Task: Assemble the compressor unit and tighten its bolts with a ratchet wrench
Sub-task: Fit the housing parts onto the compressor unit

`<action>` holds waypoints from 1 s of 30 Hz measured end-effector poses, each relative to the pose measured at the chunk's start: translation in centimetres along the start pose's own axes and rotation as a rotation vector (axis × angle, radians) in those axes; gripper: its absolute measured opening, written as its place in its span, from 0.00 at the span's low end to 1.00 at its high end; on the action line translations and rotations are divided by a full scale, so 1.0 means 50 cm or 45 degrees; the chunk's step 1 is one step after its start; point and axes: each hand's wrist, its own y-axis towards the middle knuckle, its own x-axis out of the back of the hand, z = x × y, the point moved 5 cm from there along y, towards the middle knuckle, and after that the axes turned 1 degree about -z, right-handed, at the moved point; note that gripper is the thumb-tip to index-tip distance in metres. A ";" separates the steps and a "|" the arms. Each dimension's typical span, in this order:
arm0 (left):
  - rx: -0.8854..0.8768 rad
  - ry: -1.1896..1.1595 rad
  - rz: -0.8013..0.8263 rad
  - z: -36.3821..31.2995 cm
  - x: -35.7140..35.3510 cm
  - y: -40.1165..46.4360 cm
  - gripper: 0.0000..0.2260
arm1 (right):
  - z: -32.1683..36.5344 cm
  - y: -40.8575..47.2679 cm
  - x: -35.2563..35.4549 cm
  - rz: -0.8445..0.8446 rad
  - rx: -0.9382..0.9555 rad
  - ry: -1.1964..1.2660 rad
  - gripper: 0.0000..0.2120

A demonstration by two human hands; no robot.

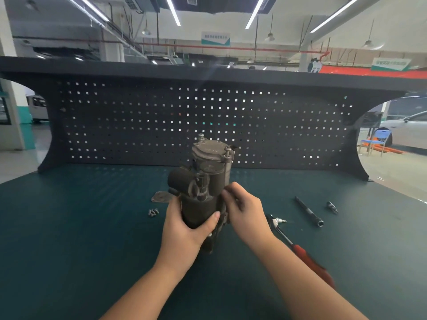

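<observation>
Green worktop (pixel 80 227), frame centre: our left hand (pixel 184 225) grips the compressor (pixel 203 181), right hand (pixel 242 209) pinches its side; we'd steady it, ratchet wrench (pixel 298 245) lies lower right.

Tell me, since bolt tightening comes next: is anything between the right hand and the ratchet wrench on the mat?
Nothing visible blocks it. The ratchet wrench lies on the green mat, partly under the right forearm, while the right hand and left hand hold the compressor unit.
</observation>
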 end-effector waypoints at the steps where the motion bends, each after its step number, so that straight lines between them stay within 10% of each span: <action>1: -0.005 0.009 0.005 -0.001 0.000 -0.001 0.22 | -0.003 0.000 0.001 0.011 -0.017 0.006 0.08; 12: -0.127 0.275 -0.016 -0.012 -0.040 -0.039 0.25 | 0.050 0.050 0.102 -0.314 -0.400 0.484 0.06; 19: -0.124 0.318 0.022 -0.007 -0.070 -0.046 0.29 | 0.057 0.014 0.099 -0.355 -0.536 0.636 0.31; 30: -0.038 0.229 -0.112 -0.006 -0.040 -0.033 0.21 | 0.044 0.044 0.057 -0.336 -0.493 1.038 0.07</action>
